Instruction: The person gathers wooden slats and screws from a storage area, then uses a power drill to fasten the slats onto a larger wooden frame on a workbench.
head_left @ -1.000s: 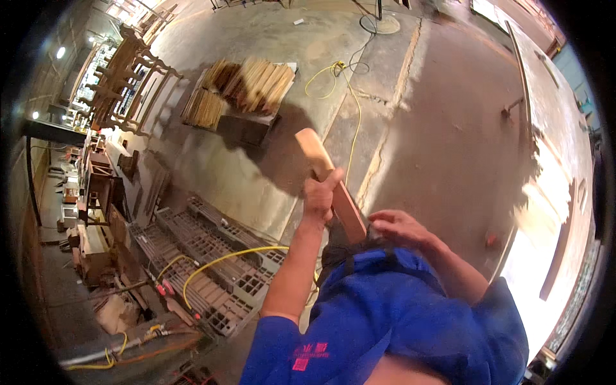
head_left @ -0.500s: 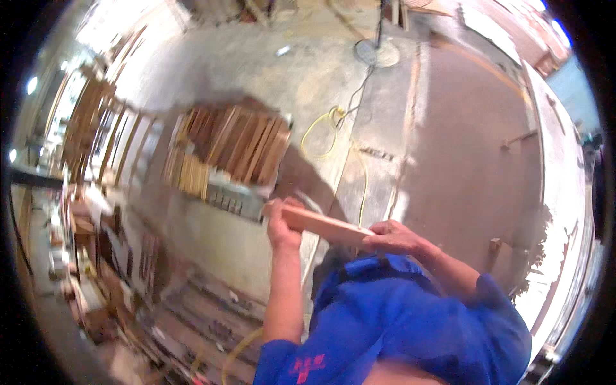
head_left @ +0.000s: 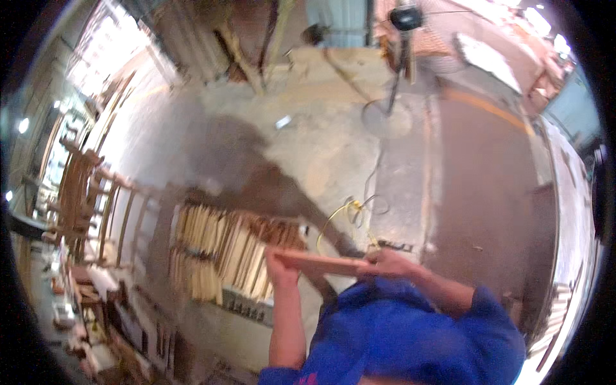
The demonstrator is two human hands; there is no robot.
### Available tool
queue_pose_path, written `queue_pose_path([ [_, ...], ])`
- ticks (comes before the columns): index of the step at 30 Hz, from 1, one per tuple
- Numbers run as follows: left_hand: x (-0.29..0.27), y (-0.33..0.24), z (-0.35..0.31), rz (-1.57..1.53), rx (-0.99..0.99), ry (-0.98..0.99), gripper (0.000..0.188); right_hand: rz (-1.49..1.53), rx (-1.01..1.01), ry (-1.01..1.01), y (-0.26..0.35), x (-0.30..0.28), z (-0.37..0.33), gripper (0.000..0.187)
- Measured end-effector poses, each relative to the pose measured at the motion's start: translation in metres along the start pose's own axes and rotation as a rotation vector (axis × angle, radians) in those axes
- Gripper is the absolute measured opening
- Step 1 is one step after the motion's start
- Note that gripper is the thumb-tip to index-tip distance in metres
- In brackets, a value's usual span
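Holding hands: the left hand [head_left: 282, 269] is clamping the left end of a narrow wooden board [head_left: 321, 263], while the right hand [head_left: 390, 264] is gripping its right end; the hands are standing apart, with the board bridging them.
Board: it is lying crosswise in the grip, just beyond the blue shirt [head_left: 410, 327], its left part overlapping the near right side of the wood stack [head_left: 247, 247] in the view.
Fingers: motion blur is hiding how they are wrapping the ends, so the firmness of the grip is only a fair guess.
Wood stack: light and brown strips are lying side by side on a grey base [head_left: 247, 309], to the left.
Yellow hose: its loop [head_left: 328, 224] is lying on the floor [head_left: 308, 138], on the far side of the board.
Far floor: a round stand base [head_left: 387, 120] is showing there, toward the right.
Step in hand: the person is seemingly handling this single board two-handed.
Next move: it is probably calling for an even hold at both ends, and for feet clear of the hose.
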State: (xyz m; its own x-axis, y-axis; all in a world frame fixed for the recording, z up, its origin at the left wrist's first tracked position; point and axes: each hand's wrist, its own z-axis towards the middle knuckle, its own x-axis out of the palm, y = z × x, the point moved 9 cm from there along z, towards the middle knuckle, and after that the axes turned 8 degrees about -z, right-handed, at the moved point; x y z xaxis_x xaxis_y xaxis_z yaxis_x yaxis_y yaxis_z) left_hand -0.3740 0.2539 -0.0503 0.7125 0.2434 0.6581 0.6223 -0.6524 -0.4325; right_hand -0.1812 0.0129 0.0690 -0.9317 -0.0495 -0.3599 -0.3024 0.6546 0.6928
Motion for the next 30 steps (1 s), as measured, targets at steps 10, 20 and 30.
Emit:
queue_pose_path([
  [10, 0.169, -0.097, 0.212, -0.116, 0.008, -0.096, 0.021, -0.401, -0.327, 0.004, 0.230, -0.124, 0.259, 0.043],
  [20, 0.320, -0.212, 0.486, -0.146, 0.020, -0.140, 0.025, -0.080, -0.095, 0.258, 0.360, -0.228, 0.568, 0.048],
  [30, 0.475, -0.477, 0.720, -0.310, 0.235, 0.037, 0.036, -0.018, -0.200, 0.403, 0.584, -0.283, 0.865, 0.052],
])
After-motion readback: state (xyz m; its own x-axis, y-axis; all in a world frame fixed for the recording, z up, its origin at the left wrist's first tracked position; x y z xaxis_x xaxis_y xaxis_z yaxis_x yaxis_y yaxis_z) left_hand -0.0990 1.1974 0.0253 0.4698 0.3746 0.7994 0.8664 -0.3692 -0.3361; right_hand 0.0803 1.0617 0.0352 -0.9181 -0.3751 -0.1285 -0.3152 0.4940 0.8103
